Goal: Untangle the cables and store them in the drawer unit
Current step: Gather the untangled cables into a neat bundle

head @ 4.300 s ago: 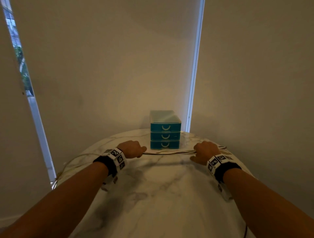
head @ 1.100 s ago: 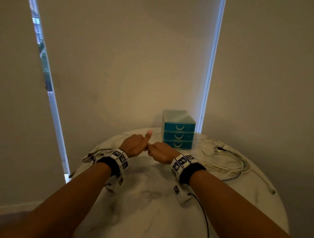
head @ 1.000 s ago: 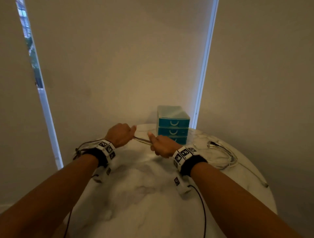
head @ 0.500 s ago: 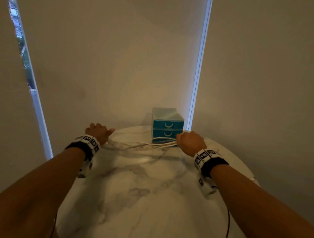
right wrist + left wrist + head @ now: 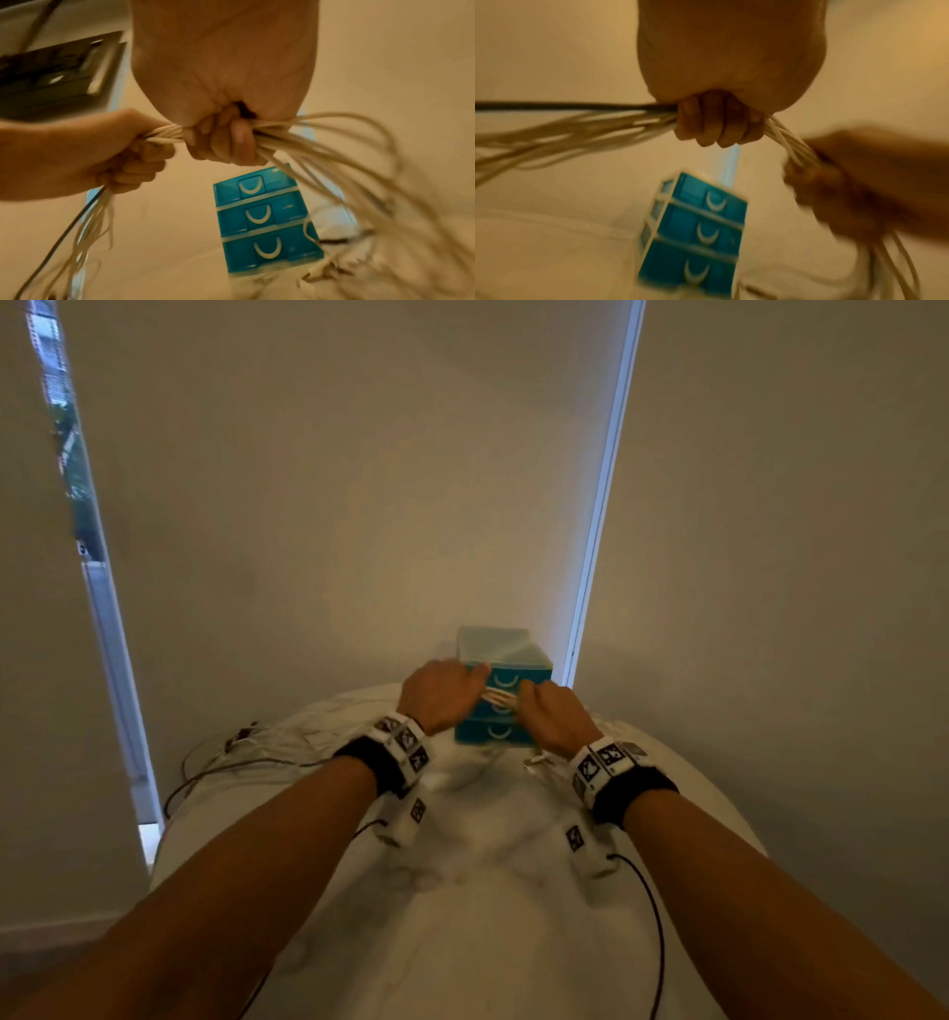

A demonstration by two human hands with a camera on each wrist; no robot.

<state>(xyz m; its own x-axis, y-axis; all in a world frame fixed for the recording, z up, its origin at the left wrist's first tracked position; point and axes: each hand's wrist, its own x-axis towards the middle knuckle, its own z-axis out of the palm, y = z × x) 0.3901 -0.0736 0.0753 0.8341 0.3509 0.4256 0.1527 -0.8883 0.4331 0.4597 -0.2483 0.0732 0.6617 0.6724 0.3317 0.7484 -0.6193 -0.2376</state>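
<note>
My hands, wide apart half a second ago, now meet above the desk [image 5: 462,891]. My left hand [image 5: 440,694] and right hand [image 5: 553,717] each fist the cables [image 5: 497,697], folding the bundle before the closed drawer unit [image 5: 508,737]; storing looks close.

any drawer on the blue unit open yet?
No: in the right wrist view all three fronts of the drawer unit sit flush and closed.

Dim warm light, beige blinds [image 5: 359,480] across the back, bright window gaps [image 5: 598,505] between them, greenery through the left gap [image 5: 72,469], round white marble table [image 5: 462,891] in front, pale skirting [image 5: 46,924] at lower left
</note>
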